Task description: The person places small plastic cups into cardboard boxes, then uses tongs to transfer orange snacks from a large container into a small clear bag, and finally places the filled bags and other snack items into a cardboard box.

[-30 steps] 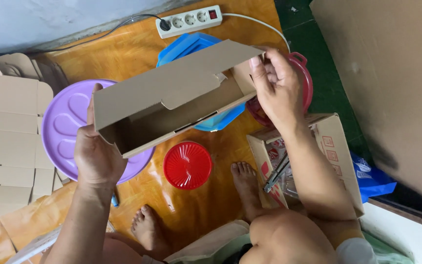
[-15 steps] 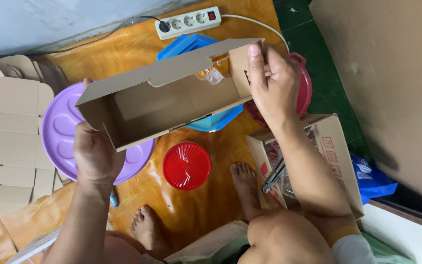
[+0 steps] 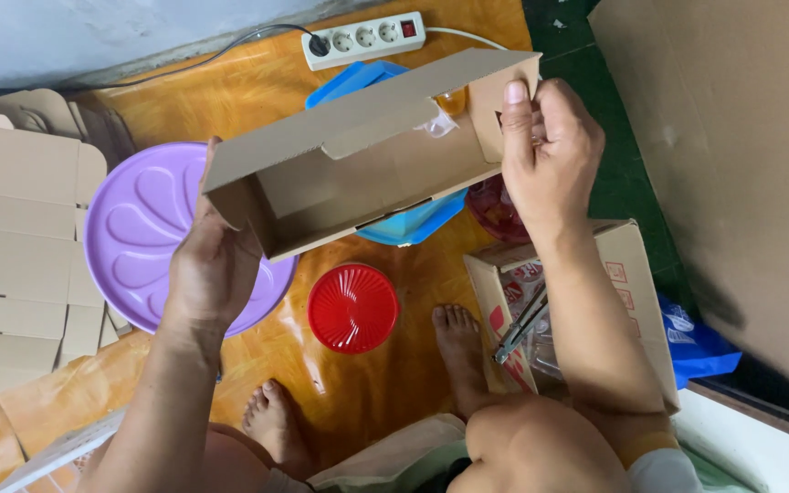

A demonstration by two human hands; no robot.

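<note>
At the bottom of the frame I see my knees and bare feet on the orange floor, so I am working seated and low. Just above them, centre frame, a red ribbed lid lies flat, and to the lower right an open printed carton holds metal tongs.

My left hand is closed around the near left end of the brown cardboard box, thumb on the end wall. My right hand pinches the right end flap, fingers curled narrow over the edge. The box hangs in mid-air across the centre of the frame, open side facing me, long lid flap standing up behind.

To do this fold well, I judge I should keep the left grip firm as an anchor and let the right one press the end flap square along its crease, so the tab lines up rather than buckles. Something clear and amber shows at the box's upper right corner; I cannot tell what it is.

Farther off, a purple round tray lies at left, a blue container under the box, flat cardboard blanks at far left, a white power strip at the top
</note>
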